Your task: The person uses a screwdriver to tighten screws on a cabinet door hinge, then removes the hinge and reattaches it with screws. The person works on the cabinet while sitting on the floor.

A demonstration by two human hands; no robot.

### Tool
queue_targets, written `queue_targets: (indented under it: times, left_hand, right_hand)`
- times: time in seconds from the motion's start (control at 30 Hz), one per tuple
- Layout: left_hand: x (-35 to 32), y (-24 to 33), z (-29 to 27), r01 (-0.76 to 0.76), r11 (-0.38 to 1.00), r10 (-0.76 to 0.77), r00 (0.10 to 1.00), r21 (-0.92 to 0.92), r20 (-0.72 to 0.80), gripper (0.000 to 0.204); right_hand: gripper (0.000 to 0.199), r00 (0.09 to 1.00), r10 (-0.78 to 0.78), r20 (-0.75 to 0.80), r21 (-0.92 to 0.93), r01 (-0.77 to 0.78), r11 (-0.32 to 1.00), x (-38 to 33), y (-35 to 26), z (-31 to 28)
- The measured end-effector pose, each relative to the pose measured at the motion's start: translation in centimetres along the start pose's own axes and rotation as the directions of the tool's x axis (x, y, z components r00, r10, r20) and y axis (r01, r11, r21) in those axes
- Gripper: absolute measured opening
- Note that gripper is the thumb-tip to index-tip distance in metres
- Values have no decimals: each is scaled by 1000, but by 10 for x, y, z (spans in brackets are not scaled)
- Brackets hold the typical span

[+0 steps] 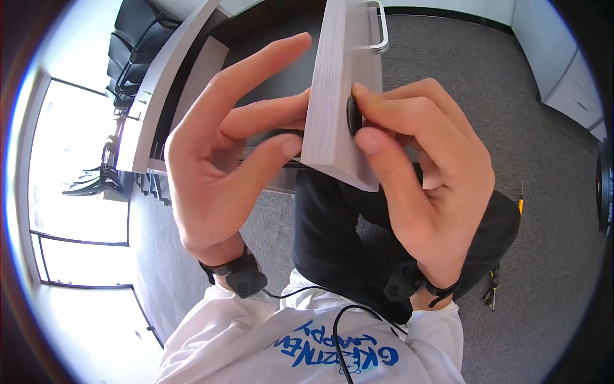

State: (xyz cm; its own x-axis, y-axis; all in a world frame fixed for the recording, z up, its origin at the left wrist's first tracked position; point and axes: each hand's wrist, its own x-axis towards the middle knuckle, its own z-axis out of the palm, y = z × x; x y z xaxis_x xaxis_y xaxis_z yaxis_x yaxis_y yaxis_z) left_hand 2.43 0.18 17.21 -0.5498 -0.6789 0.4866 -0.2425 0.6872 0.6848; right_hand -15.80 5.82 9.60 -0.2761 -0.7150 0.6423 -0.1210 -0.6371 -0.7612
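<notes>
A light wood-grain drawer front (pixel 326 102) stands upright between my hands, edge toward me. On its right face, my right hand (pixel 422 160) pinches a thin black oval piece (pixel 354 116) between thumb and fingertips, close against the board. My left hand (pixel 224 141) is at the other face. Its index finger points up and away, while the thumb and another finger reach toward the board. A dark curved shape shows between those two; what it is stays unclear. A metal bar handle (pixel 384 32) sits farther along the right face.
Behind my left hand is the open wooden cabinet frame (pixel 153 89). Black chairs (pixel 137 48) stand at the far left. On the carpet at right lie a yellow-handled screwdriver (pixel 520 205) and pliers (pixel 491 294). White cabinets (pixel 569 96) stand at the far right.
</notes>
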Motion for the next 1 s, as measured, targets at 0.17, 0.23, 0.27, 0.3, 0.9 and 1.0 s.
queue_targets:
  times: [0.17, 0.23, 0.27, 0.3, 0.9, 1.0]
  left_hand:
    - [3, -3, 8, 140, 990, -142, 988, -32, -67, 61]
    - [5, -6, 10, 159, 982, -169, 980, -98, -101, 61]
    - [7, -8, 10, 142, 988, -147, 984, -62, -101, 57]
    - [8, -10, 10, 124, 990, -131, 987, -71, -96, 55]
    - [-26, -41, -18, 239, 908, -151, 953, 345, -263, 40]
    - [-27, -42, -18, 243, 909, -158, 952, 338, -262, 41]
  right_hand:
    - [22, 998, -46, 32, -6, 47, 999, 2, 5, -3]
    - [21, 1000, -21, 16, 10, 20, 1000, 3, 7, -3]
    - [21, 1000, -26, 5, 33, 26, 999, 4, 8, -1]
    - [21, 1000, -17, -12, 74, 18, 997, 4, 10, 1]
    - [14, 930, -43, -365, 373, 188, 908, -8, 24, 48]
    - [19, 935, -62, -350, 338, 188, 922, -7, 25, 47]
